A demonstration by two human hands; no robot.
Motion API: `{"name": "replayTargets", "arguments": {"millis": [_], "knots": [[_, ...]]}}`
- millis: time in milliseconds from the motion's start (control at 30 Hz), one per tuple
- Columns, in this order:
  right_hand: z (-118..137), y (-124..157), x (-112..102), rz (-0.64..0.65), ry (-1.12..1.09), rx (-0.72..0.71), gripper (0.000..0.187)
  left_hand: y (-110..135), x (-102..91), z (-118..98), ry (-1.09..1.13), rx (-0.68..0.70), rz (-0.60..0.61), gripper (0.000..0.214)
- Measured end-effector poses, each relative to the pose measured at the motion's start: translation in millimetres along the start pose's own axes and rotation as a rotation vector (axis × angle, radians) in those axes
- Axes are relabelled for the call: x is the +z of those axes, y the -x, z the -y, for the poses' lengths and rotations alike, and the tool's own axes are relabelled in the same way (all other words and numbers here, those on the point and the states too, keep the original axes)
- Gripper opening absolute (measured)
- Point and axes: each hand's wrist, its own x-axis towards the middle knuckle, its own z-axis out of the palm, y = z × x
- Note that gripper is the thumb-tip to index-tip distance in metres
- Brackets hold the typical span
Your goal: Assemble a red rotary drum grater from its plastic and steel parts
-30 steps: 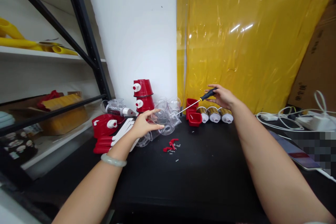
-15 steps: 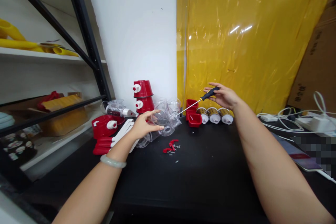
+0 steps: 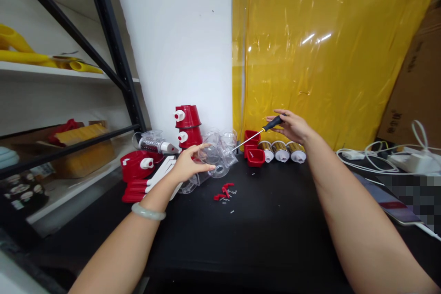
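My left hand (image 3: 190, 164) is closed around a clear plastic housing (image 3: 225, 154), thumb and fingers on either side of its round part. A screwdriver (image 3: 275, 122) with a dark handle is in my right hand (image 3: 293, 127), several of whose fingers stretch out past the handle. Its long metal shaft slants down to the left, and the tip meets the right part of the clear housing. What the tip touches is too small to make out. Below the housing, several small red parts (image 3: 224, 191) and loose screws (image 3: 232, 212) lie on the black table (image 3: 268, 234).
Right of the housing are red plastic trays (image 3: 255, 158) and three metal drums (image 3: 280, 151) with white ends. Red bases (image 3: 186, 117), more clear housings and white-and-red handles (image 3: 136, 190) crowd the left. Cables (image 3: 372, 156) and a phone (image 3: 396, 204) lie at right.
Hardly anything differs. My right hand and the screwdriver handle have shifted very slightly to the left, while my left hand keeps its hold on the clear housing.
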Motion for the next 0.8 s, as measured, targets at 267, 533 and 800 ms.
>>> {"name": "replayTargets", "arguments": {"millis": [267, 533, 800], "knots": [[0.1, -7.0, -1.3, -0.178, 0.086, 0.025, 0.028, -0.4, -0.1, -0.8, 0.060, -0.021, 0.016, 0.078], [1.8, -2.1, -1.4, -0.117, 0.140, 0.025, 0.016, -0.5, 1.0, 2.4, 0.066, -0.009, 0.016, 0.078], [-4.6, -6.0, 1.3, -0.114, 0.096, 0.036, 0.012, -0.5, 0.7, 1.2, 0.020, -0.006, 0.009, 0.078]]}}
